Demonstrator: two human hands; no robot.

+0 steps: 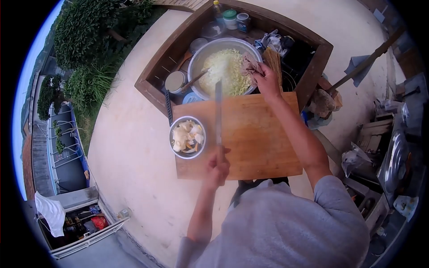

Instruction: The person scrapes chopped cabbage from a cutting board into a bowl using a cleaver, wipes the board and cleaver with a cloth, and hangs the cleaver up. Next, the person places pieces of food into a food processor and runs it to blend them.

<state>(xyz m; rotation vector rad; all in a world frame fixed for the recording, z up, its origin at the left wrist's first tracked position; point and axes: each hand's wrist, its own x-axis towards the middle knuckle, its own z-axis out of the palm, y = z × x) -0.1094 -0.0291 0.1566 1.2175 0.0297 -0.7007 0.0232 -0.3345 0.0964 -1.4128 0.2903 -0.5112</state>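
My left hand (217, 168) is closed round the handle of a knife (218, 114), whose blade points away from me over the left part of the wooden cutting board (263, 134). Its tip reaches the near rim of a large metal bowl (193, 71) of chopped pale-green vegetable (223, 73). At that bowl's right rim, my right hand (267, 80) grips a crumpled brownish cloth (250, 64). On the board's left side stands a small metal bowl (187, 137) with whitish pieces and some orange ones. A hazy white patch blurs the middle of the large bowl.
A brown wooden frame (154, 67) surrounds the large bowl. Inside it are a jar (174, 81), a green-lidded container (229, 18), a yellow-capped bottle (217, 10), a bundled cloth (271, 41) and a straw brush (271, 64). A wooden pole (366, 60) slants at the right.
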